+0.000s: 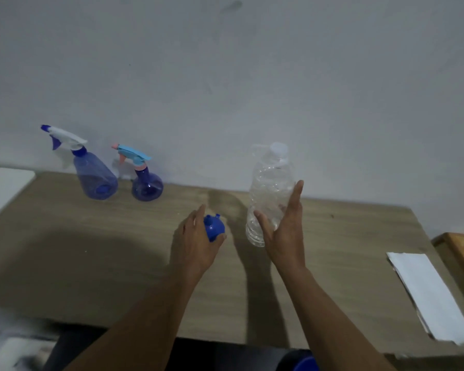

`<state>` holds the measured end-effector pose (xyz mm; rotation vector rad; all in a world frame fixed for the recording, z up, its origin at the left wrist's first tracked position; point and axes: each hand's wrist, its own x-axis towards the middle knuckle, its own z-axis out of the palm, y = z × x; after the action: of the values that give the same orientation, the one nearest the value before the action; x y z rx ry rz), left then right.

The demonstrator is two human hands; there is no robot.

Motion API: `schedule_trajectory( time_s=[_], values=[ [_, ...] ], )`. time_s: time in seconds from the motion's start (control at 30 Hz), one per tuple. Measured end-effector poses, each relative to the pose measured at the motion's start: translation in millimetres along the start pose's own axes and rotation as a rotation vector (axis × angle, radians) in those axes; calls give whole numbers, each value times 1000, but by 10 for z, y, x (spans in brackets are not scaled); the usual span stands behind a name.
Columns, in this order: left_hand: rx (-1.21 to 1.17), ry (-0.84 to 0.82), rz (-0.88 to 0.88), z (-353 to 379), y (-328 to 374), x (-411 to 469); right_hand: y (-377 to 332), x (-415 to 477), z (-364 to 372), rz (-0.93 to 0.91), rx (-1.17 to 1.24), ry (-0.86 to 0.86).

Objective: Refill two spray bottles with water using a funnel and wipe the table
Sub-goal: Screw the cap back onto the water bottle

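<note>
Head cam looking down at the wooden table (91,263), and I've got both hands out over it. My left hand (196,245) is curled round the blue funnel (214,227), thumb and fingers closed on its bowl, little spout poking up past my fingertips. My right hand (284,234) is mostly flat and open, fingers held together and pressed along the near side of the clear water bottle (269,194), thumb against its lower part; can't tell if it's properly gripping or just steadying. Bottle stands upright, white cap on. Well past my left fingertips, by the wall, sit the two spray bottles: the bigger blue one (94,175) with a white trigger, and just beside it the round one (146,186) with a light blue trigger. Off beyond my right wrist lies a folded white paper towel (429,293).
</note>
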<state>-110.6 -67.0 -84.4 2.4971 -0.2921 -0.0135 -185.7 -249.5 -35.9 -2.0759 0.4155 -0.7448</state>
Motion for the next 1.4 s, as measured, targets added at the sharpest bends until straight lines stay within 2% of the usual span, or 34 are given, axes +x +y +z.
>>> schedule_trajectory(
  time_s=[0.07,0.23,0.47,0.63,0.97,1.07,1.17,1.3,1.4],
  values=[
    [5,-60,3,79,-99,24,18,11,52,-29,-49,43],
    [18,-24,112,109,-241,135,-36,106,177,-108,-111,12],
    [51,34,132,-43,-361,505,-152,304,560,-52,-34,-13],
    [28,48,10,-136,-515,872,-239,504,919,-48,39,-9],
    [20,36,-17,-250,-732,1192,-298,629,1329,-1,47,49],
    [0,52,-44,-278,-723,1102,-334,619,1287,18,29,28],
    [88,108,-27,-302,-647,890,-385,553,1113,75,1,-23],
    [44,81,111,-348,-355,564,-322,387,713,104,-133,-61],
    [3,-24,230,-361,-11,404,-216,267,268,170,-288,-37]
  ],
)
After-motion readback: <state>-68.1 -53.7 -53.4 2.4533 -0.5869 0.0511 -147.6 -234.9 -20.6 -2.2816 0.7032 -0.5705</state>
